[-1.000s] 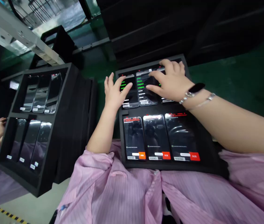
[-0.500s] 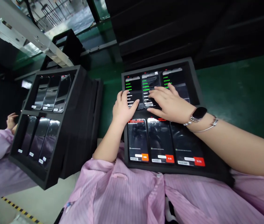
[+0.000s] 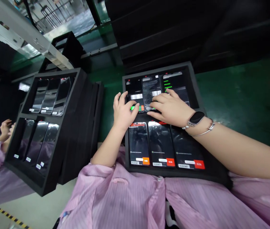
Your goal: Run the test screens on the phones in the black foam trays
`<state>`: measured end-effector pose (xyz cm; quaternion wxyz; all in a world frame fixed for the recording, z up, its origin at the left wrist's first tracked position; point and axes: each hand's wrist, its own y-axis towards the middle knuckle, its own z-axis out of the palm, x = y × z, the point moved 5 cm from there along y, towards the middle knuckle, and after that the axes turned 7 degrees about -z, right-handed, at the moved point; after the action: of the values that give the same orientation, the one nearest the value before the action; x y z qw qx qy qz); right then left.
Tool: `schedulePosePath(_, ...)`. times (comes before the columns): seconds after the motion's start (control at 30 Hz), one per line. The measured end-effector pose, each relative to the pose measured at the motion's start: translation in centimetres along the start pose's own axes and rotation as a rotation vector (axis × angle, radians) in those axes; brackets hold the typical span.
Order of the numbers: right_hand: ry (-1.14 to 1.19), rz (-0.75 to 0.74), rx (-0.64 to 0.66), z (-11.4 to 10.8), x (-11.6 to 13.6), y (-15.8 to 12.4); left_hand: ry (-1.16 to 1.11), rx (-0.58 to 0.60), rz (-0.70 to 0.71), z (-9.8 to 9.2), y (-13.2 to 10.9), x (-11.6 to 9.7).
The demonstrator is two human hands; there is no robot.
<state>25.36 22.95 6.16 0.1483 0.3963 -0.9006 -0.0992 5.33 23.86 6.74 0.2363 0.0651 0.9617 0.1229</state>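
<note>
Before me a black foam tray [image 3: 160,174] holds smartphones in two rows. My left hand [image 3: 124,111] is open over the left edge of the upper-left smartphone [image 3: 135,87], a finger near the green and red patch on its screen. My right hand [image 3: 170,106] lies open with spread fingers over the upper-middle smartphone [image 3: 152,83] and the upper-right smartphone [image 3: 173,76], partly covering both. Whether the fingertips touch the glass I cannot tell. In the lower row, the left smartphone [image 3: 138,140] shows an orange button; the middle phone [image 3: 160,140] and right phone [image 3: 187,143] show red ones.
To the left, another black tray [image 3: 51,171] of smartphones leans at a tilt on stacked trays [image 3: 94,117]. A co-worker's hand [image 3: 5,128] is beyond it. A green work surface [image 3: 239,105] surrounds my tray, and a pale metal beam [image 3: 33,36] crosses the upper left.
The upper-left and upper-middle screens switched from green and white text lists to mostly dark displays with pale blocks. My left fingers shifted slightly over the phone; the right hand stays over the same phones.
</note>
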Motion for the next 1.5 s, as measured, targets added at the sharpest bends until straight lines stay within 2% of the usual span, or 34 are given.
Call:
schedulePosePath(0.43,-0.040,0.003,0.031,-0.17,0.00,0.17,0.007,0.006,-0.015,0.09,0.29,0.03)
schedulePosePath(0.67,-0.025,-0.011,0.027,0.04,-0.30,0.13,0.040,0.048,-0.054,-0.17,0.31,-0.21)
schedulePosePath(1.5,0.013,0.018,0.033,0.06,-0.63,0.07,-0.012,0.030,-0.032,0.11,0.38,0.30)
